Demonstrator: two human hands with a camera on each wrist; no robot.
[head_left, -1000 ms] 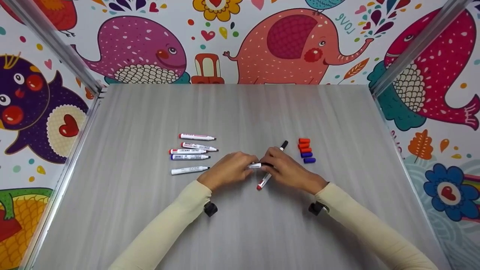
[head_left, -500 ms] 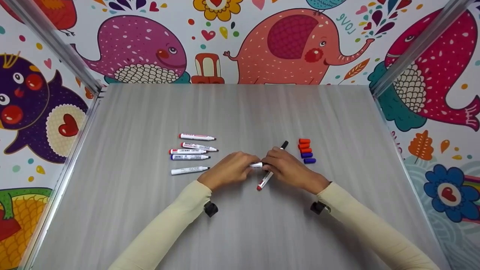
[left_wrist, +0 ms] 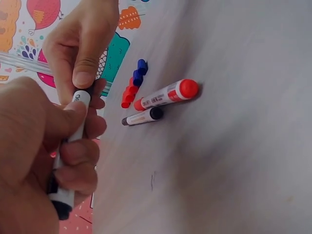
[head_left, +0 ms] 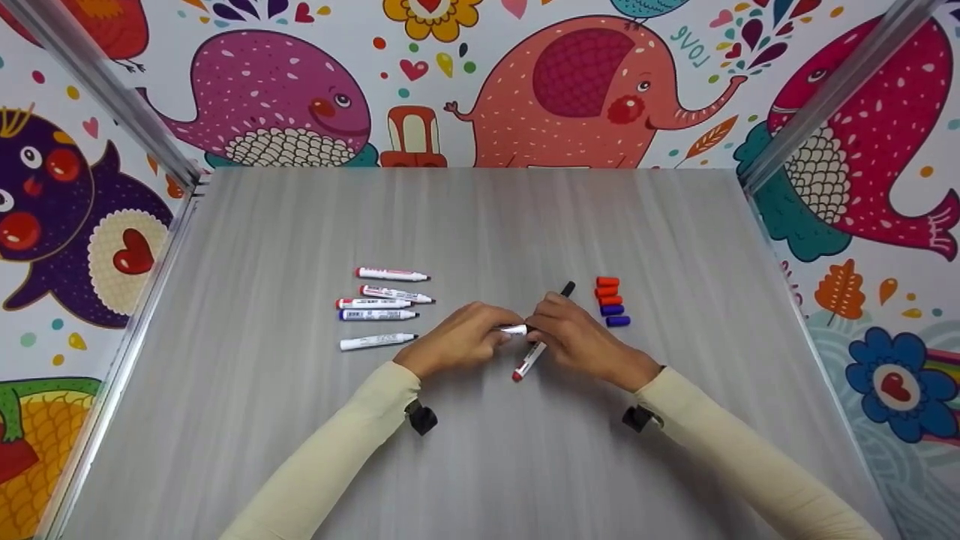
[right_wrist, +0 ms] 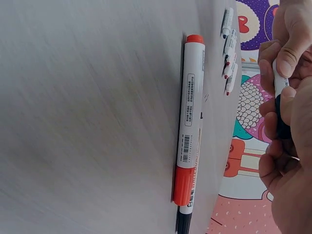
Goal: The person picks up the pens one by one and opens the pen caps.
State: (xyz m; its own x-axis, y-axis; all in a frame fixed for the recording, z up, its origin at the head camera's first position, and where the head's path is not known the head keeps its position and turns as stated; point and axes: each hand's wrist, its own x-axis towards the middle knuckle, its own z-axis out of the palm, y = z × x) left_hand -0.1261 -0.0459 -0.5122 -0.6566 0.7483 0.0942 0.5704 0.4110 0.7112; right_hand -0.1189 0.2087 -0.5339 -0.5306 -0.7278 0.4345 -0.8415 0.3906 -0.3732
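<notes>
Grey table (head_left: 480, 225). Left hand (head_left: 457, 337) grips a white marker (left_wrist: 77, 117) by the barrel, right hand (head_left: 574, 337) pinches its black cap end; the head view hides this. Red-capped marker (right_wrist: 190, 122) lies just under the right hand, loose caps (head_left: 611, 301) beyond it.

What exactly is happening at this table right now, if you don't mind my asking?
A person holds one white marker between both hands: the left hand grips the barrel while the right hand pinches its black cap end. Two capped markers, one red and one black, lie on the grey table under the hands. Five uncapped markers lie to the left, and loose red and blue caps to the right.
</notes>
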